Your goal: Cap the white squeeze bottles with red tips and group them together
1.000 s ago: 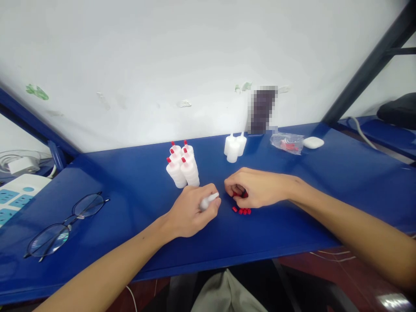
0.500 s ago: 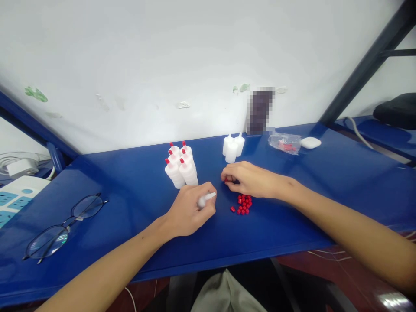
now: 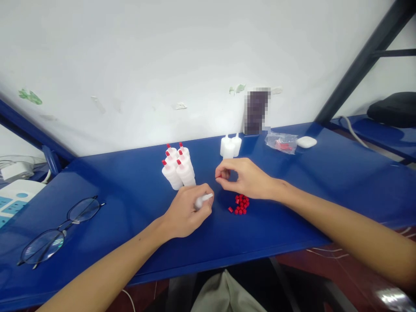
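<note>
My left hand [image 3: 188,211] is wrapped round a white squeeze bottle [image 3: 202,201], whose bare nozzle points up and to the right; the bottle's body is mostly hidden in the fist. Just right of it, my right hand [image 3: 242,175] pinches a small red cap [image 3: 219,176], largely covered by thumb and fingertips. Below that hand lies a cluster of loose red caps [image 3: 241,203]. Several white bottles with red caps [image 3: 182,171] stand grouped beyond my left hand. Farther back, uncapped white bottles [image 3: 229,149] stand together behind my right hand.
Eyeglasses [image 3: 61,232] lie at the left of the blue table [image 3: 130,182], near a power strip [image 3: 19,199]. A clear plastic bag [image 3: 282,143] with red pieces and a white rounded object [image 3: 306,141] lie at the back right. A blurred dark rectangle [image 3: 256,112] leans on the wall.
My right hand has lifted slightly and moved left toward the nozzle, with the red cap between its fingertips. My left hand keeps its grip on the bottle. The view has shifted slightly.
</note>
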Tool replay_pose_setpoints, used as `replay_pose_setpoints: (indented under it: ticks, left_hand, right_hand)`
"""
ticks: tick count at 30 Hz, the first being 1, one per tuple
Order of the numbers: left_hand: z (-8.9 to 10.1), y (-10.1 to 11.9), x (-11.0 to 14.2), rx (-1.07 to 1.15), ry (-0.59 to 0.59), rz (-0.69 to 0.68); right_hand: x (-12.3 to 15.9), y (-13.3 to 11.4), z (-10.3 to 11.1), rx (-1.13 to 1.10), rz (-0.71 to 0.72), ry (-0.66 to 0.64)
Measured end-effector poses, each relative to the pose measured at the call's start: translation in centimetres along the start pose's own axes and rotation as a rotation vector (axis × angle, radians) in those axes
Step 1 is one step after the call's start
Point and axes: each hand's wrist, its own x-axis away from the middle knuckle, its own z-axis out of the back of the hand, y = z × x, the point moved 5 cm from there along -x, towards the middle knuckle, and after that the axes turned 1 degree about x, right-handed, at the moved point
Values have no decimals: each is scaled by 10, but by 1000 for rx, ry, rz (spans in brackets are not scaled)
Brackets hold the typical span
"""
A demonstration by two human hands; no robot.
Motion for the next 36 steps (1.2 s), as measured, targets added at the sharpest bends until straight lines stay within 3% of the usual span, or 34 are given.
replay_pose_setpoints:
  ticks: [3,6,14,20,29,36]
  left_hand:
    - [0,-1,1,47,-1,12]
    - [1,-1,2,117,-8,-7]
    - [-1,-7,3,257,-31,26]
    - [-4,-7,1,193,-72,97]
    - [-6,-5,3,122,-56,60]
    - [-1,-8,2,248,-2,68]
  right_hand:
    - [3,-14,-1,-331,-6,42]
    - [6,-25,-6,-462,-2,-6]
    - [11,-37,-16,-317,127,-3]
    - [15,-40,-21,-194,257,48]
    - [16,-43,-23,-159,260,48]
    - [10,-29,-2,-334,150,200]
